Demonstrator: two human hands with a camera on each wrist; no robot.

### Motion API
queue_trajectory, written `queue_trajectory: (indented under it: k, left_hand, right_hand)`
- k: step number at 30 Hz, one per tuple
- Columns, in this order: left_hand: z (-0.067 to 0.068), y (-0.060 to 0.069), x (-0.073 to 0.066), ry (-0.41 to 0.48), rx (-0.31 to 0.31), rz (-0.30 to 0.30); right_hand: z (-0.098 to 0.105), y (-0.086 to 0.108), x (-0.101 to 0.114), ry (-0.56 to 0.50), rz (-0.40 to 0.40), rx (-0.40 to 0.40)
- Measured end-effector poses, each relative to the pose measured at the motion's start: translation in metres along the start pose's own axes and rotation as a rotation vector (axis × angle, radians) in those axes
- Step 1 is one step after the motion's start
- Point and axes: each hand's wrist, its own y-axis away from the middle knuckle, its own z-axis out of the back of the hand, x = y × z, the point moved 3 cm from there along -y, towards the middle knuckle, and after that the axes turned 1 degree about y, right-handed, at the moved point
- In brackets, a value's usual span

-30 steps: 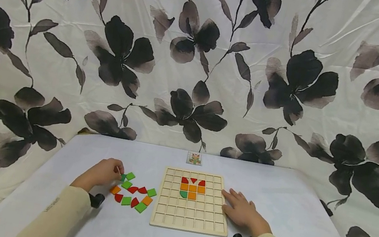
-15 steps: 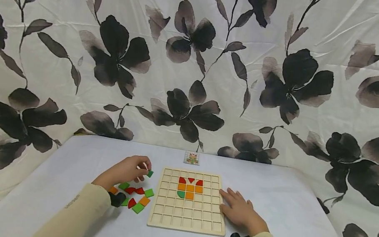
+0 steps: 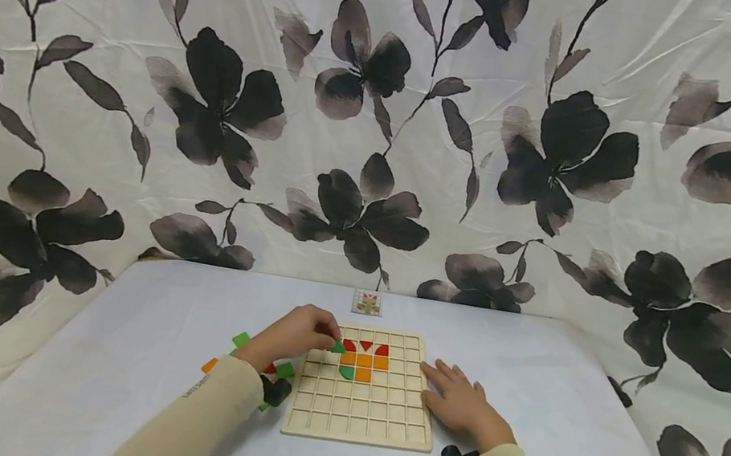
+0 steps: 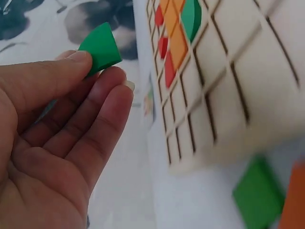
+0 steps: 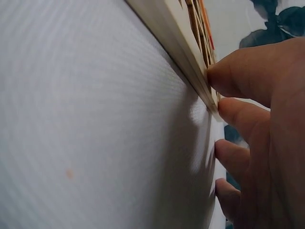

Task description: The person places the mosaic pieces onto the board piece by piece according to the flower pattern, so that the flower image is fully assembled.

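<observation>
Two long-sleeved arms reach over a table (image 3: 519, 353) spread with smooth white cloth, its far edge meeting a white fabric backdrop (image 3: 459, 134) printed with large black-and-grey flowers and creased in places. Near that edge lies a small pattern card (image 3: 368, 303). A pale wooden grid board (image 3: 359, 427) lies flat on the cloth, with red, orange and green tiles set in its upper cells. The left hand (image 3: 293, 336) pinches a green quarter-circle tile (image 4: 102, 46) between thumb and fingers, over the board's upper left part; the left wrist view shows the tile clear of the grid. The right hand (image 3: 462, 405) grasps nothing: its fingers are extended and apart, some tips touching the board's right edge. Loose green squares (image 3: 285, 370) and an orange tile (image 3: 209, 365) lie left of the board, partly hidden by the left arm.
</observation>
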Motion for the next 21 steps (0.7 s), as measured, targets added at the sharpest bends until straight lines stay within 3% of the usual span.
queue_trajectory:
  k: [5, 11, 21]
  left_hand:
    - [-0.021, -0.012, -0.012, 0.018, 0.045, -0.058]
    - [-0.046, -0.025, -0.023, 0.015, 0.079, -0.079]
    - [-0.067, -0.037, -0.031, -0.129, 0.094, -0.153]
  right_hand:
    - [0.001, 0.001, 0.001, -0.011, -0.001, -0.001]
    - [0.001, 0.001, 0.0, -0.013, -0.001, -0.001]
    - [-0.004, -0.004, -0.004, 0.002, -0.005, -0.001]
